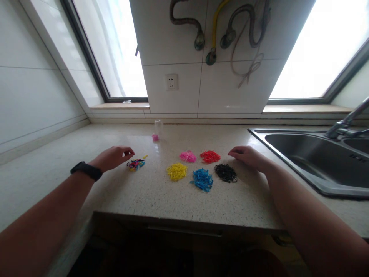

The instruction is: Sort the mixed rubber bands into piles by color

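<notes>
My left hand (117, 157), with a dark watch on the wrist, is just above a small mixed pile of coloured rubber bands (135, 164). Its thumb and fingers curl together in a pinch; anything between the tips is too small to make out. My right hand (245, 154) rests on the counter by the sorted piles, fingers stretched to the left and holding nothing visible. Nearest to it are the red rubber bands (210, 156) and the black rubber bands (226, 173). Pink rubber bands (188, 156), yellow rubber bands (177, 171) and blue rubber bands (203, 179) lie further left.
A clear small bottle (158, 127) stands at the back, with a pink cap (155, 137) beside it. To the right is a steel sink (288, 154) with a faucet (340, 127). The speckled counter (155, 196) ends at a front edge above dark cabinets.
</notes>
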Demonstrator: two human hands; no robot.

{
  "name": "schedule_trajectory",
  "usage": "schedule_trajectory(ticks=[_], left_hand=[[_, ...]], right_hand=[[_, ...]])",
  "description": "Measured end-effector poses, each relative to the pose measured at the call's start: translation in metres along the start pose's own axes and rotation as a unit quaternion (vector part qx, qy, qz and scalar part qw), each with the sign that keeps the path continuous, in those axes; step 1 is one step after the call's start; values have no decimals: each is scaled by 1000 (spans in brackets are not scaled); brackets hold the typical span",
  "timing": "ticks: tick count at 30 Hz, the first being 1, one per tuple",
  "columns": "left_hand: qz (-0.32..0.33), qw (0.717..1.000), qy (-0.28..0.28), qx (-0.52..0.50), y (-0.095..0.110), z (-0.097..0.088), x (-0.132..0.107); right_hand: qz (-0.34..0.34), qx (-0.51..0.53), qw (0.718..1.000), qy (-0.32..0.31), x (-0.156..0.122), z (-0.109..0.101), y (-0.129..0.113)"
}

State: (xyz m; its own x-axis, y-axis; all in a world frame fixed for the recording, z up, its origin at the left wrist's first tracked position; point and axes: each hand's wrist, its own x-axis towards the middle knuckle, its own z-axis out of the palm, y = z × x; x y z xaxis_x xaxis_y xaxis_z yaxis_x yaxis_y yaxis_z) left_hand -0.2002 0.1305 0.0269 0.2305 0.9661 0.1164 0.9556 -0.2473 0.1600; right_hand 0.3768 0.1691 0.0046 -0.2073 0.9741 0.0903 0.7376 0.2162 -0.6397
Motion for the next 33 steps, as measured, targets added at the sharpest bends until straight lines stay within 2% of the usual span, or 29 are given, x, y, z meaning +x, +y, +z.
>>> schedule_trajectory(ticks=[3,10,15,20,27,30,33], left_hand=[[-14,1000,-16,-20,-10,5,1],[-3,998,-49,-46,-17,5,0],[-10,998,-50,-39,-16,4,0],[9,996,-67,-57,-13,1,-1],[-2,997,-53,-61,-17,4,0],[-1,996,-39,-82,-10,2,1],[14,994,-17,-111,10,-4,1]], right_hand=[[2,1,1000,-2,1,0,1],[-1,-1,1000,-6,2,0,3],[1,-9,1000,-7,1,-1,3],[5,-11,1000,-2,2,-1,2],[3,-17,1000,-9,2,-1,4],[3,-19,1000,-13,2,-1,4],[4,-14,1000,-14,2,0,4]])
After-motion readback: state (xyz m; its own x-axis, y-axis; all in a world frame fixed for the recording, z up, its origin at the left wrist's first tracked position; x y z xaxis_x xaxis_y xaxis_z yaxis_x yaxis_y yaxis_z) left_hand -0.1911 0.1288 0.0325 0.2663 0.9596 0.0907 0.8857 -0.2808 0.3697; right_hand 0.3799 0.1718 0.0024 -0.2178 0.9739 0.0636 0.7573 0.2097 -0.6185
